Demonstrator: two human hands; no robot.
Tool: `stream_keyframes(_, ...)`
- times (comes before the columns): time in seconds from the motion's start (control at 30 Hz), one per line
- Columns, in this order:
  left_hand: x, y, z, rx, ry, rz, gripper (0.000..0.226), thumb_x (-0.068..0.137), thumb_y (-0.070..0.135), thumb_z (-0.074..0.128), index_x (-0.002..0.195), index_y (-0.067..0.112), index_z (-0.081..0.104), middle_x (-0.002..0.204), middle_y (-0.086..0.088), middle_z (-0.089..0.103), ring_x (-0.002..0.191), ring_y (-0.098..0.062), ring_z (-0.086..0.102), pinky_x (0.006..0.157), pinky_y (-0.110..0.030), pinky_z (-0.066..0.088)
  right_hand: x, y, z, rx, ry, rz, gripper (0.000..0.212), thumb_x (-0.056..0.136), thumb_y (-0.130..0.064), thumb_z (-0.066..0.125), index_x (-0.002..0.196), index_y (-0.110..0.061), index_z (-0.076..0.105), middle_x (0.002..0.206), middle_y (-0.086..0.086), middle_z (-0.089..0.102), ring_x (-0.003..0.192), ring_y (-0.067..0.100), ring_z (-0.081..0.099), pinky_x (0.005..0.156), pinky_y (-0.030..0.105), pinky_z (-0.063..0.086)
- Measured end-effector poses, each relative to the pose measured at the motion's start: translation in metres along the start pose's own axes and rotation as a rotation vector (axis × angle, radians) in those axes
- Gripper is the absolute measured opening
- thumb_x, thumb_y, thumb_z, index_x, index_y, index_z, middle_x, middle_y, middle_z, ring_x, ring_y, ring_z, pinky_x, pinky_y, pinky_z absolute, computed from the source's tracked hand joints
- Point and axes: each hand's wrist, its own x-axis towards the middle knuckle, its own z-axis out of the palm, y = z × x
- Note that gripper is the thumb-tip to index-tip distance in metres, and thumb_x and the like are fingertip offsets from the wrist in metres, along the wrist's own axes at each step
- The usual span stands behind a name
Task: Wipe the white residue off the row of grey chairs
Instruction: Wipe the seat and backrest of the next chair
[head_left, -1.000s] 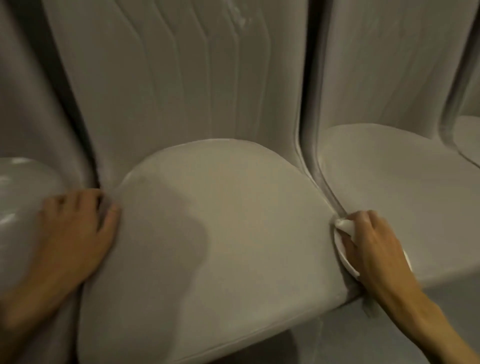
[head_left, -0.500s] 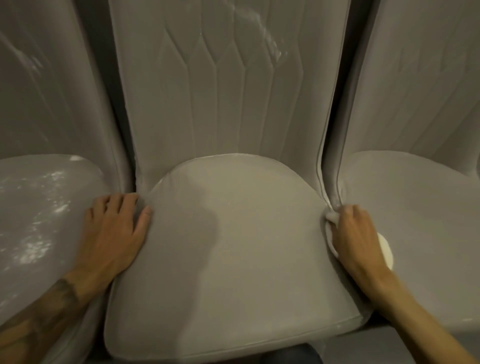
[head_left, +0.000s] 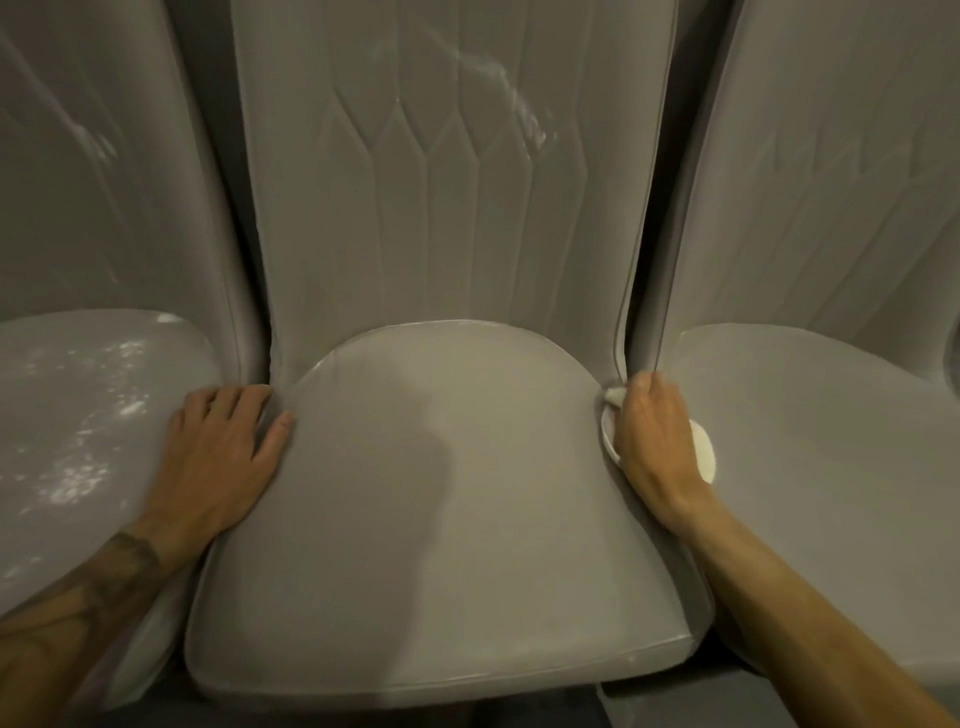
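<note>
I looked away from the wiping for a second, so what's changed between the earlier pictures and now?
The right hand slid the cloth back along the gap between the middle seat and right seat, up to the backrest corner. Nothing was let go. The left hand stays flat on the middle seat's left edge; residue remains on the left seat.

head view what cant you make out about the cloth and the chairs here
All in the head view:
white cloth: mostly covered by the right hand; its full shape is hidden.
Gap between middle chair and right chair: too dark to tell any residue.
chair backs: tops cut off by the upper edge.
left chair: cut by the left edge; the left hand covers the gap beside it.
</note>
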Motion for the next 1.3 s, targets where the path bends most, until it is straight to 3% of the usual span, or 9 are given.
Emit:
stream_keyframes(0.27, -0.003, -0.004, 0.003, -0.019, 0.003, 0.015, 0.060, 0.096, 0.052, 0.035, 0.123, 0.006, 0.061, 0.116, -0.024, 0.065, 0.103, -0.045, 0.050, 0.086, -0.059, 0.046, -0.039, 0.008, -0.004, -0.051, -0.026, 0.016, 0.022, 0.097, -0.018, 0.055, 0.107, 0.001, 0.061, 0.104, 0.020, 0.060, 0.092, 0.036, 0.055, 0.081, 0.044, 0.049)
stream_keyframes(0.43, 0.000, -0.010, 0.009, -0.008, -0.009, 0.018, 0.054, 0.097, 0.053, 0.037, 0.123, 0.010, 0.060, 0.116, -0.020, 0.066, 0.103, -0.041, 0.048, 0.084, -0.058, 0.047, 0.000, -0.015, -0.005, -0.108, 0.000, 0.012, 0.019, 0.090, -0.006, 0.063, 0.107, 0.003, 0.059, 0.105, 0.022, 0.059, 0.094, 0.036, 0.053, 0.088, 0.044, 0.045)
stream_keyframes(0.57, 0.000, -0.010, 0.010, -0.019, -0.014, 0.010, 0.055, 0.096, 0.052, 0.038, 0.123, 0.010, 0.061, 0.117, -0.019, 0.065, 0.105, -0.040, 0.049, 0.086, -0.055, 0.046, 0.042, -0.043, -0.004, 0.064, 0.005, 0.062, 0.018, 0.098, -0.010, 0.053, 0.112, 0.001, 0.054, 0.115, 0.021, 0.055, 0.107, 0.038, 0.050, 0.099, 0.043, 0.037)
stream_keyframes(0.7, -0.001, -0.011, 0.010, -0.035, -0.005, 0.016, 0.055, 0.096, 0.051, 0.038, 0.122, 0.009, 0.063, 0.117, -0.018, 0.065, 0.107, -0.039, 0.048, 0.087, -0.055, 0.046, 0.019, -0.059, 0.004, -0.005, 0.053, 0.088, 0.037, 0.102, -0.030, 0.051, 0.118, 0.003, 0.056, 0.118, 0.022, 0.055, 0.103, 0.038, 0.053, 0.089, 0.043, 0.042)
stream_keyframes(0.83, 0.000, -0.014, 0.013, -0.046, 0.011, 0.027, 0.053, 0.097, 0.052, 0.037, 0.123, 0.012, 0.061, 0.117, -0.015, 0.065, 0.108, -0.036, 0.047, 0.087, -0.054, 0.045, 0.002, -0.054, 0.014, 0.020, 0.083, 0.151, 0.030, 0.102, -0.023, 0.053, 0.113, 0.004, 0.058, 0.111, 0.023, 0.059, 0.097, 0.038, 0.056, 0.082, 0.045, 0.045)
stream_keyframes(0.93, 0.000, -0.015, 0.016, -0.054, 0.024, 0.035, 0.051, 0.098, 0.052, 0.037, 0.124, 0.015, 0.060, 0.118, -0.012, 0.064, 0.109, -0.036, 0.048, 0.089, -0.053, 0.045, 0.025, -0.069, 0.015, -0.003, 0.078, 0.271, 0.033, 0.102, -0.033, 0.046, 0.111, -0.005, 0.061, 0.112, 0.011, 0.060, 0.100, 0.029, 0.063, 0.075, 0.039, 0.054)
stream_keyframes(1.07, 0.001, -0.018, 0.019, -0.060, 0.034, 0.036, 0.050, 0.098, 0.052, 0.038, 0.123, 0.015, 0.061, 0.118, -0.011, 0.065, 0.109, -0.035, 0.048, 0.089, -0.052, 0.046, 0.081, -0.118, 0.026, 0.149, -0.041, 0.121, 0.034, 0.102, -0.026, 0.045, 0.125, -0.005, 0.059, 0.128, 0.011, 0.058, 0.119, 0.028, 0.056, 0.101, 0.035, 0.043)
stream_keyframes(1.17, 0.000, -0.019, 0.020, -0.075, 0.045, 0.046, 0.051, 0.098, 0.052, 0.037, 0.123, 0.015, 0.061, 0.117, -0.011, 0.065, 0.108, -0.035, 0.048, 0.088, -0.052, 0.046, 0.086, -0.133, 0.031, 0.147, -0.116, -0.004, 0.030, 0.099, -0.020, 0.047, 0.124, -0.009, 0.060, 0.126, 0.007, 0.058, 0.119, 0.025, 0.054, 0.098, 0.034, 0.043)
stream_keyframes(1.3, 0.001, -0.017, 0.020, -0.089, 0.055, 0.047, 0.048, 0.098, 0.051, 0.037, 0.122, 0.016, 0.060, 0.117, -0.010, 0.064, 0.109, -0.035, 0.049, 0.089, -0.051, 0.045, 0.075, -0.103, 0.039, 0.149, -0.044, 0.142, 0.027, 0.098, -0.013, 0.050, 0.122, -0.005, 0.058, 0.127, 0.012, 0.057, 0.117, 0.031, 0.055, 0.098, 0.040, 0.043)
